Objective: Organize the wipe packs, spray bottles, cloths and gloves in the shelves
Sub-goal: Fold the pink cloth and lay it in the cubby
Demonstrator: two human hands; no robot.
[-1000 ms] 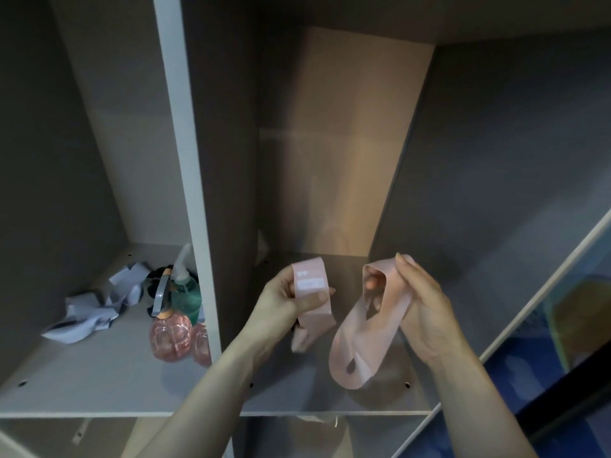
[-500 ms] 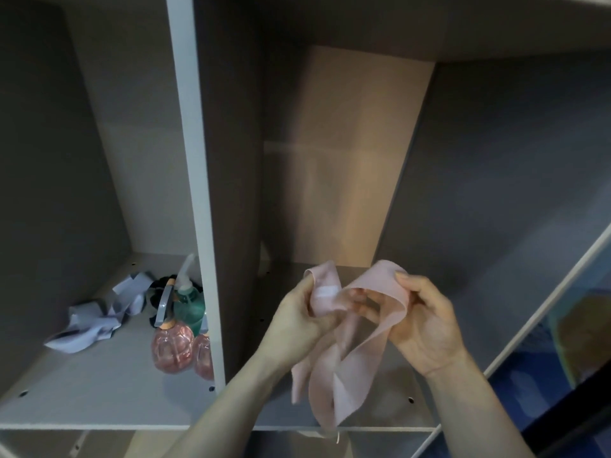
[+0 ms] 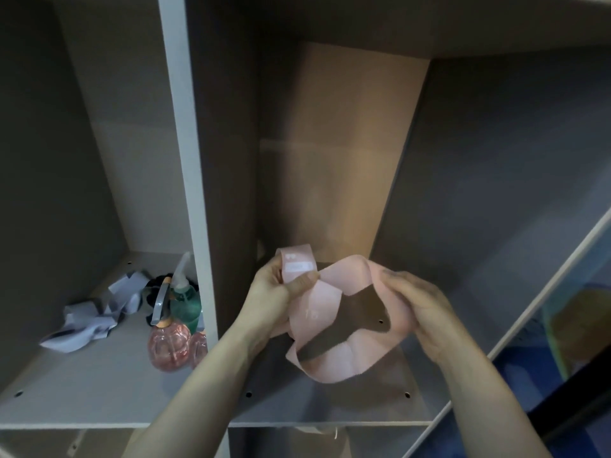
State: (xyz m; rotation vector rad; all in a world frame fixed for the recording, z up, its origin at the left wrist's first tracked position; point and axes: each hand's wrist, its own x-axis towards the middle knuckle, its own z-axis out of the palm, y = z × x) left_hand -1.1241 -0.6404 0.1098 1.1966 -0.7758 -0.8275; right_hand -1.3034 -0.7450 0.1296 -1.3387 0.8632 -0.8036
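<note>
Item in hand: pink cloth band (image 3: 330, 325), looped and held over the right compartment's shelf board (image 3: 330, 404), my left hand (image 3: 277, 292) pinching its labelled end, my right hand (image 3: 413, 305) gripping the far loop; I judge it not yet shelved. Already stowed, left compartment: pink spray bottles (image 3: 168, 345), green spray bottle (image 3: 185, 300), crumpled pale cloths (image 3: 89, 319). Wipe packs and gloves: none visible, presumably outstanding.

A vertical divider (image 3: 185, 160) splits the shelf (image 3: 99, 401) into 2 compartments. In the left one, 3 spray bottles (image 3: 186, 304) stand beside the divider, a crumpled cloth (image 3: 89, 322) left of them. Before the right compartment, both hands hold a looped band (image 3: 330, 328), left hand (image 3: 277, 299) left of right hand (image 3: 420, 309).
</note>
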